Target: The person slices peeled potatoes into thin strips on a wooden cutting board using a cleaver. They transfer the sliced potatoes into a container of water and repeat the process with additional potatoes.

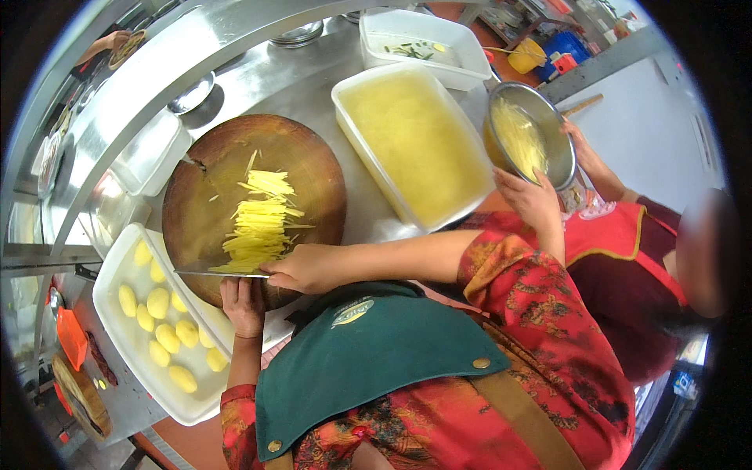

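My right hand [302,268] grips a knife [223,273] whose blade lies across the near part of a round wooden chopping block [317,176]. Beyond the blade, yellow potato strips [261,223] are spread in a long row on the wood. My left hand [242,302] is at the block's near edge, its fingertips up against the near side of the blade; whether it holds a piece there is hidden. Left of the block, a white plastic tub [147,385] holds several peeled potatoes [158,303].
Right of the block stands a plastic tub of cloudy yellow contents [411,141]. Beside it, a co-worker's hands [531,197] hold a metal bowl [561,141] with pale strips. Behind are another white tub [423,29], a metal bowl [194,94] and a translucent container [155,155].
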Motion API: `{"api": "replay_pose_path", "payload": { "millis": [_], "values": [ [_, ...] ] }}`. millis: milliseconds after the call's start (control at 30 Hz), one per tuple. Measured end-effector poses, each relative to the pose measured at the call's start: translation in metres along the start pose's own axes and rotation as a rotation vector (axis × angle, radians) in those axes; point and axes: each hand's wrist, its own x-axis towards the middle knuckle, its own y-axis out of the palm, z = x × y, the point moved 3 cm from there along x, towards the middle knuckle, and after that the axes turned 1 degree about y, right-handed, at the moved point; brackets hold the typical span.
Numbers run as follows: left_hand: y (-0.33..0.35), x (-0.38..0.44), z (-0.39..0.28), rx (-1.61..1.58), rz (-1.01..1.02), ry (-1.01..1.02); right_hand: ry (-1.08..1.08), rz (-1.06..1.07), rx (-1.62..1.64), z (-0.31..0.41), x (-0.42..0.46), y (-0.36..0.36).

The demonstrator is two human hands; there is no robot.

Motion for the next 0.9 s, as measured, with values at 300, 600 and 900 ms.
{"api": "replay_pose_path", "payload": {
  "millis": [300, 600, 900],
  "values": [
    [0.004, -0.003, 0.002, -0.003, 0.041, -0.021, 0.100, 0.068, -0.082, 0.000, -0.006, -0.001],
    [-0.002, 0.002, -0.007, 0.003, -0.016, 0.014, 0.006, -0.014, -0.036, 0.001, -0.001, 0.006],
    [0.004, -0.009, 0.004, 0.000, 0.011, -0.028, -0.017, -0.045, 0.022, 0.001, -0.008, 0.000]
  ]
}}
